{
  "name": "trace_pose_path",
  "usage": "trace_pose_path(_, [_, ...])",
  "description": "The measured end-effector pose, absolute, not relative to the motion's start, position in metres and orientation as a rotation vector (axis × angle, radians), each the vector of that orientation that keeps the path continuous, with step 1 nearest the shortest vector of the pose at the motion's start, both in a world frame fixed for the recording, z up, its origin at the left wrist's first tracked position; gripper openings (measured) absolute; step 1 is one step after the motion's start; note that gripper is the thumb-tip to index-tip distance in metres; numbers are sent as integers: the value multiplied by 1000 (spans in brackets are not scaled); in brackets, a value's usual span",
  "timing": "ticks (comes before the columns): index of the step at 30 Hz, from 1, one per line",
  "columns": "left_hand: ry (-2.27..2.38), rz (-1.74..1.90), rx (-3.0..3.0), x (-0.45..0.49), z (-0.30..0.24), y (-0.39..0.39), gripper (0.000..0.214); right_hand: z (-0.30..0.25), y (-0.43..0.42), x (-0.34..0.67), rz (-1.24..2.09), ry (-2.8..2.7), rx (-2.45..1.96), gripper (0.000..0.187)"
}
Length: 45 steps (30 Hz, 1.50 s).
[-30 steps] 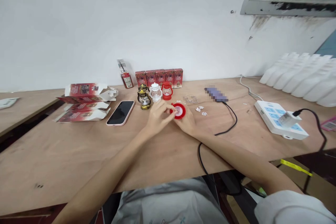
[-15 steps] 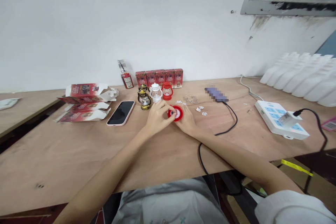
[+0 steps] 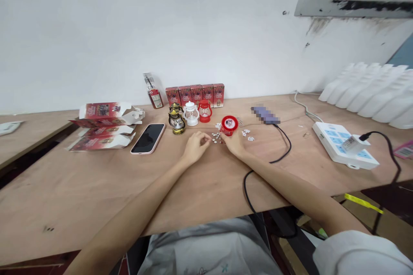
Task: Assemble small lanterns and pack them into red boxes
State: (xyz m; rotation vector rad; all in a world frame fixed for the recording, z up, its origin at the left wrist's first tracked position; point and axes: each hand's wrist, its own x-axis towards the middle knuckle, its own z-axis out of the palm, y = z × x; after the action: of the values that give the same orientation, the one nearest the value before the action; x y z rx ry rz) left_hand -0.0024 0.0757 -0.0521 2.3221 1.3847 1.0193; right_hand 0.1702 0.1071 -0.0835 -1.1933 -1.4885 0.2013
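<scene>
Right fingers (image 3: 227,139) curled around red piece (image 3: 229,124)

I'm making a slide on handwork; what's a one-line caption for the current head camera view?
Right hand holding a round red piece, left hand beside small pale bits, lanterns behind.

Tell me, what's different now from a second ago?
The round red item has moved right and slightly away from the person, in the right hand. The left hand has come off it, down beside small pale pieces now showing on the table. The standing lanterns, boxes and black-screened phone stayed put.
</scene>
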Motion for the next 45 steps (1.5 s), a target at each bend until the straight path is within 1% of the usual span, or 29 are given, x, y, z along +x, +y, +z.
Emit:
trace_pose_path(2, [1383, 949, 2383, 1, -58, 78, 7, -84, 109, 171, 197, -1468, -1207, 41])
trace_pose_path(5, [1413, 869, 2457, 6, -62, 81, 12, -84, 107, 170, 147, -1468, -1208, 45])
trace_pose_path(9, [1456, 839, 2508, 11, -63, 86, 9, -81, 103, 168, 103, -1509, -1178, 44])
trace_pose_path(12, [1479, 896, 2520, 11, -63, 86, 8, -80, 103, 168, 109, -1520, -1186, 42])
trace_pose_path(15, [1527, 1028, 2487, 9, -58, 83, 12, -80, 103, 169, 104, -1549, -1188, 41])
trace_pose_path(17, [1516, 1248, 2425, 6, -51, 78, 14, -78, 100, 168, 93, -1582, -1179, 43])
trace_pose_path(20, [1330, 1656, 2330, 5, -38, 67, 15, -73, 93, 167, 69, -1663, -1174, 42])
trace_pose_path(22, [1197, 1773, 2323, 6, -31, 60, 15, -69, 87, 166, 51, -1734, -1187, 38])
trace_pose_path(26, [1082, 1754, 2391, 11, -28, 51, 13, -64, 77, 163, 2, -1882, -1181, 36])
trace_pose_path(30, [1074, 1733, 2417, 11, -31, 52, 13, -63, 73, 160, -57, -1964, -1168, 37])
trace_pose_path(36, [1090, 1681, 2405, 9, -32, 53, 13, -64, 74, 161, -33, -1962, -1159, 36])
trace_pose_path(45, [1079, 1691, 2330, 8, -30, 54, 14, -63, 74, 160, -1, -1952, -1165, 39])
